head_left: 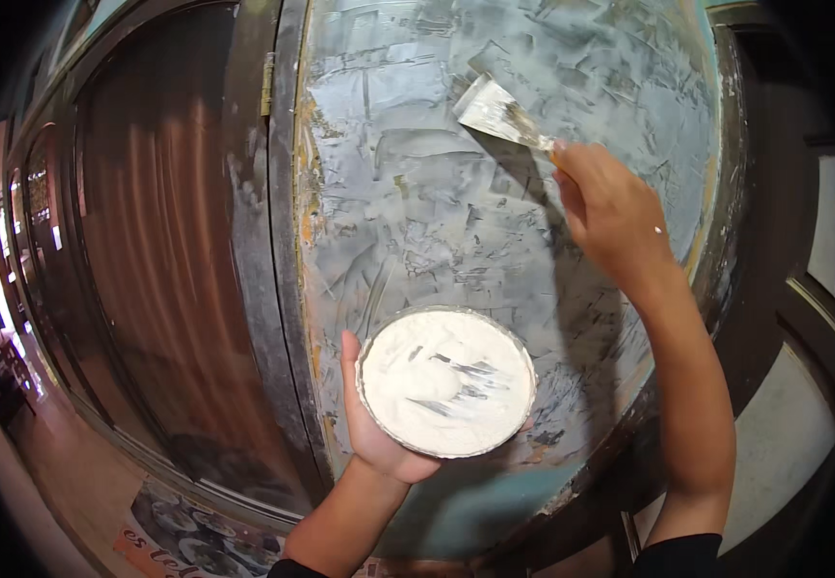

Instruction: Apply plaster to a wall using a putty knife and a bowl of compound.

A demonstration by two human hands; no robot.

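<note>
My right hand is closed round the handle of a putty knife, its wide blade smeared with white filler. The blade lies at or very close to the upper part of a patchy grey-blue wall; whether it touches I cannot tell. Lower down, my left hand supports a round, shallow dish from beneath, the thumb along its left rim and most fingers hidden under it. Creamy white filler coats the inside of the dish, with dark streaks where the bottom shows through.
Left of the wall stands a dark wooden door frame with a brass hinge and brown curtained glass. Dark woodwork borders the right side. A printed banner lies low at the left, near the tiled floor.
</note>
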